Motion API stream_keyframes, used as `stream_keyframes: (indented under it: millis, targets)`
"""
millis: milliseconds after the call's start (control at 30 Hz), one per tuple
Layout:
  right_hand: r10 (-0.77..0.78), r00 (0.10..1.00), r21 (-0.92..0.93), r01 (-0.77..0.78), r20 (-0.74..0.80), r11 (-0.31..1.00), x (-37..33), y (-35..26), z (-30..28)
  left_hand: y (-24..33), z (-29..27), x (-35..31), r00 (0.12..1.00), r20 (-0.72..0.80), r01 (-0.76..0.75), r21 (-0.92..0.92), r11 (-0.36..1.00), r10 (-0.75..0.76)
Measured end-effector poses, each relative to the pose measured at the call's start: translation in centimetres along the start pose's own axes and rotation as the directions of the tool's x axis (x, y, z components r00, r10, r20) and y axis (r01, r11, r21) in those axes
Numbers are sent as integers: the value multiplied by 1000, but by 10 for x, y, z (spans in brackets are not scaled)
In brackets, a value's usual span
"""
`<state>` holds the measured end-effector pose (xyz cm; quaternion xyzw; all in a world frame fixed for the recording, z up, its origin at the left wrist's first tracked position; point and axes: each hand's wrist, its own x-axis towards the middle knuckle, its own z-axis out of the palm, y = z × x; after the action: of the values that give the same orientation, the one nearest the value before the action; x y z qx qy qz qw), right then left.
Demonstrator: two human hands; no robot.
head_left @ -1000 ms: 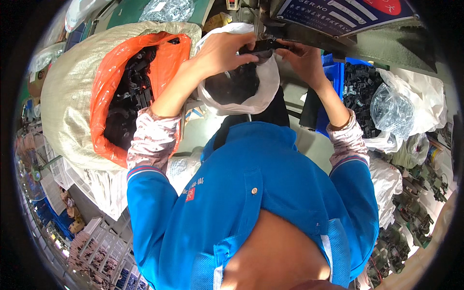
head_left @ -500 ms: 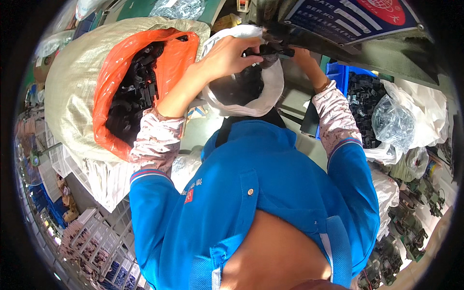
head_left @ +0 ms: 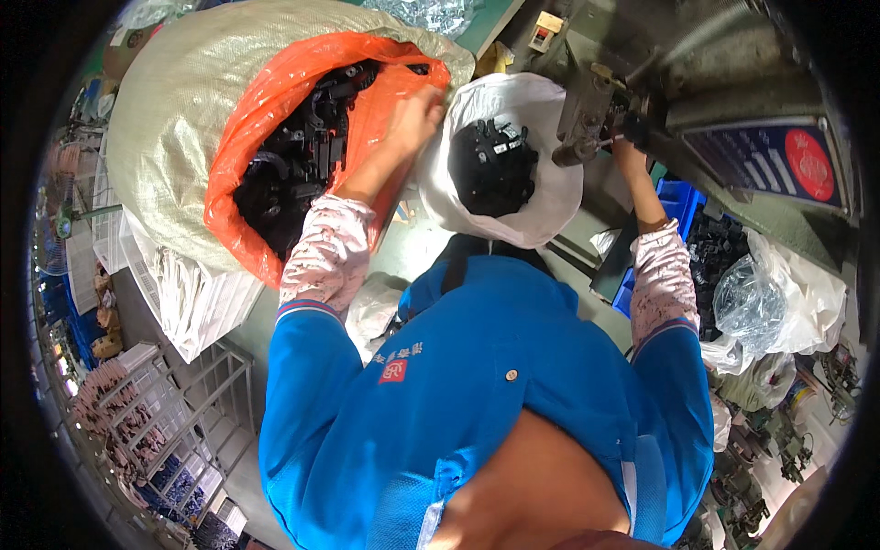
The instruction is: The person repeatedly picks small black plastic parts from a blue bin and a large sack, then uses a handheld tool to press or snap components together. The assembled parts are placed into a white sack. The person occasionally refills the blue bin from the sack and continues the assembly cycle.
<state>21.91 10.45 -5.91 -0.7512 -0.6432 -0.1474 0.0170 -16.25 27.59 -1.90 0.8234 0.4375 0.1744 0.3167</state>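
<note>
My left hand [head_left: 414,121] hovers by the right edge of an orange plastic liner [head_left: 371,124], its fingers curled and slightly blurred, with no part visible in them. The liner sits in a big woven sack and holds many black plastic parts [head_left: 316,137]. Farther right, my right hand [head_left: 627,158] is up against the dark metal machine head [head_left: 587,110]. Its fingers are bent around or behind a small black piece [head_left: 632,130]; I cannot tell whether that is a loose part or the machine's. Between my hands stands a white bag [head_left: 561,197] with black parts [head_left: 493,170] inside.
The beige woven sack [head_left: 174,128] fills the far left. A machine plate [head_left: 761,160] juts in at the right. Beside my right forearm are a blue bin [head_left: 676,197] and a clear plastic bag [head_left: 752,293]. A metal rack [head_left: 197,412] stands lower left.
My left hand has left the black part above the white bag and moved left to the orange liner. The view has shifted, showing more of the machine head and the parts in the white bag.
</note>
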Motion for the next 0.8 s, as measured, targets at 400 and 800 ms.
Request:
stream_keyframes:
  millis: [400, 800]
  targets:
    - [508, 671, 804, -589, 539, -75, -7, -48, -108, -75, -22, 17, 886, -194, -383, 203, 901, 420]
    - [232, 899, 883, -263, 371, -389, -20, -78, -173, -88, -23, -160, 897, -334, 391, 292, 873, -290]
